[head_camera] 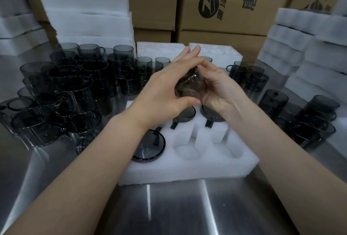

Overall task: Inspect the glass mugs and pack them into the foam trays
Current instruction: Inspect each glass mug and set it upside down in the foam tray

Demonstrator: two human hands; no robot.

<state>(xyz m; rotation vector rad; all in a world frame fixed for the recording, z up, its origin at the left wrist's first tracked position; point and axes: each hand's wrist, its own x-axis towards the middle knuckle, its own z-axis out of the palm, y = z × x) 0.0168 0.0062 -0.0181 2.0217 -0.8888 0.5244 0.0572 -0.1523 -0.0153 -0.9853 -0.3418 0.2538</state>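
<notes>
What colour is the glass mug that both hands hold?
The mug is smoky dark grey; the head view shows it best.

Bare desk lies open across the bottom centre, a free way in to the foam tray. Its lower-middle pocket and lower-right pocket stand empty; a packed mug fills the lower-left one. The left hand and right hand, gripping a raised mug, hang over its upper row. Crowded mugs block the left — more mugs and foam stacks hem the right.
</notes>
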